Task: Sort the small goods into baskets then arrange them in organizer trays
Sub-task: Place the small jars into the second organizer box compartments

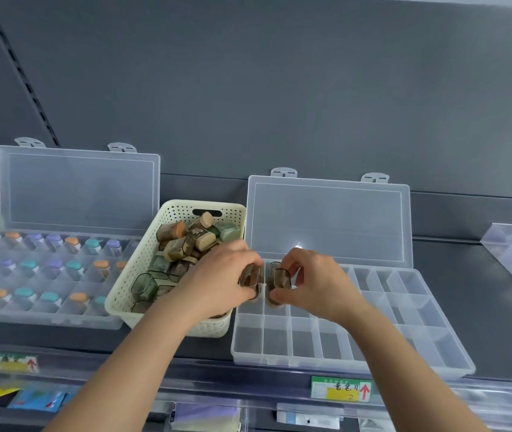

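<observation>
Grey shelf below: my left hand (217, 275) and right hand (320, 282) each pinch a small container (280, 277). Probably light, rigid and slick, so I'd grip the flat sides, tray (404, 310) beneath fingertips.

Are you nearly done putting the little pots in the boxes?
Done: the left tray is mostly full of colour-capped pots. In hand: the left hand holds a brown pot and the right hand a second brown pot, at the back-left slots of the right tray. Left: that tray looks otherwise empty, and the cream basket holds a heap of pots.
</observation>
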Available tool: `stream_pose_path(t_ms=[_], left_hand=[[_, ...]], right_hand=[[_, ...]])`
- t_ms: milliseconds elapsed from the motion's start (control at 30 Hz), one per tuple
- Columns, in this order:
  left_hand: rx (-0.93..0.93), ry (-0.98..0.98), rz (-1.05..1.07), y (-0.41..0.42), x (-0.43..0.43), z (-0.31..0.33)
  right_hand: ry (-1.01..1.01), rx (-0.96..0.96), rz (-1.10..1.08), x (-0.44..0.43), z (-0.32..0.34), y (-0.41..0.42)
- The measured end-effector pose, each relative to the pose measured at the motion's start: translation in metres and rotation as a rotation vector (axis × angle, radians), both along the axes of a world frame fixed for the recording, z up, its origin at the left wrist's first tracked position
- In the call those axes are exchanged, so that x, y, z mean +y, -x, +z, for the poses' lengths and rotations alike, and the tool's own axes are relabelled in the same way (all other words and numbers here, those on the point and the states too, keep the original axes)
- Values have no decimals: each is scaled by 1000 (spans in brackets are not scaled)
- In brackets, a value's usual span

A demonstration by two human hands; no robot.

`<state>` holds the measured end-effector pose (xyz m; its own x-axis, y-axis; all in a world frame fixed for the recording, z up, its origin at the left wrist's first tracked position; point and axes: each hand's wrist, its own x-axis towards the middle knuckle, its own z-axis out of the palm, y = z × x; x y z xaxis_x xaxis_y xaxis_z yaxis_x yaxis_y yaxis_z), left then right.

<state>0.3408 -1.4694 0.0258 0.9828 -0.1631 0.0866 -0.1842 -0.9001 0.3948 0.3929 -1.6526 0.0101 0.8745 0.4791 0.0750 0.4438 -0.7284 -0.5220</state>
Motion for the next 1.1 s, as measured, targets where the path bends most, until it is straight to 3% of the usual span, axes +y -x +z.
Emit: stream_pose_path(t_ms=[200,333,500,900,1100], left_hand=[[-60,-343,-76,-7,-8,-22],[-55,-460,-91,-9,-13,-27],[-22,-484,-120,-9,-11,-32],[-15,-475,-112,-7,-11,-36],[-57,-280,-67,6,1,-20]], right_hand=[[111,-20,26,6,-10,4],[207,-3,37,9,-17,1],[231,60,37,8,-25,-2],[180,2,73,9,-25,-1],[77,-92,119,19,-11,3]])
